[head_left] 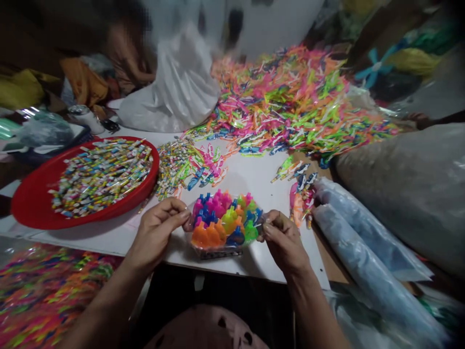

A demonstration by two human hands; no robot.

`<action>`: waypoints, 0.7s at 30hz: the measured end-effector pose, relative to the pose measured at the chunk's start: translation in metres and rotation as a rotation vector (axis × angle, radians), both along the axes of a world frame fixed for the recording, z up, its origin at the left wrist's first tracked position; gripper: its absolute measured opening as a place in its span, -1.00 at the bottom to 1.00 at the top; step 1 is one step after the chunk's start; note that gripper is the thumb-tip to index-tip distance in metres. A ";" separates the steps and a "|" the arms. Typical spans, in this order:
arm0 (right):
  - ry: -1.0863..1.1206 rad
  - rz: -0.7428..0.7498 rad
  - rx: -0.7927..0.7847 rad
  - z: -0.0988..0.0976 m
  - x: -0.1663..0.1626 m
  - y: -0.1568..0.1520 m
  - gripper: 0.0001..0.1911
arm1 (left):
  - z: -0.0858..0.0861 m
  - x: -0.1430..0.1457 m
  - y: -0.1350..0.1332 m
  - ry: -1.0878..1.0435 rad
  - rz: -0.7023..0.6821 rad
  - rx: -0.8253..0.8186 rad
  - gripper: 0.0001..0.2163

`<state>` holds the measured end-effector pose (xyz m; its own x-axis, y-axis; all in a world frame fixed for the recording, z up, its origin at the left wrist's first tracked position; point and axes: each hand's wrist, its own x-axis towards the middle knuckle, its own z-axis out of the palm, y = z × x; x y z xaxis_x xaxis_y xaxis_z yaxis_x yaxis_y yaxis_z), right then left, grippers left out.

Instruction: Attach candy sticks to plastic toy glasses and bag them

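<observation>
Between my two hands is a clear plastic pack (227, 220) filled with small pink, blue, orange, yellow and green plastic pieces that have narrow tops. It is held over the front edge of the white table (250, 172). My left hand (160, 225) pinches the pack's left end between thumb and fingers. At the opposite end, the thumb and fingers of my right hand (283, 235) grip the clear film. A dark printed strip shows along the pack's underside. What the small pieces are exactly, I cannot tell.
A red basin (29, 203) of patterned stick-like pieces stands left. A large heap of bright plastic pieces (283, 102) covers the back. Clear plastic rolls (363, 252) and a big sack (407, 189) lie right. Beyond a white bag (174, 92) sits another person (127, 53).
</observation>
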<state>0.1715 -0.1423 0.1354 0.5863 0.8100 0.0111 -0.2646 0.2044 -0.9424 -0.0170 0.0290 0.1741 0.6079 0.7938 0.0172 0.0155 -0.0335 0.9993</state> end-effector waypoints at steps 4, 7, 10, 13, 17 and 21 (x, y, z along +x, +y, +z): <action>-0.014 -0.049 0.004 0.014 0.006 0.006 -0.76 | 0.015 0.016 0.007 0.018 0.026 0.129 -0.86; -0.028 -0.044 0.019 0.023 0.009 0.008 -0.78 | 0.023 0.023 0.013 0.065 0.002 0.208 -0.85; -0.036 -0.091 0.079 0.035 0.013 0.007 -0.80 | 0.036 0.026 0.017 0.085 0.042 0.301 -0.87; -0.040 -0.146 0.151 0.047 0.017 0.007 -0.79 | 0.050 0.032 0.021 0.062 0.079 0.373 -0.89; -0.106 -0.167 0.247 0.054 0.024 0.009 -0.79 | 0.053 0.046 0.027 0.006 0.103 0.403 -0.91; -0.104 -0.149 0.190 0.042 0.026 0.013 -0.80 | 0.047 0.055 0.035 -0.006 -0.033 0.380 -0.95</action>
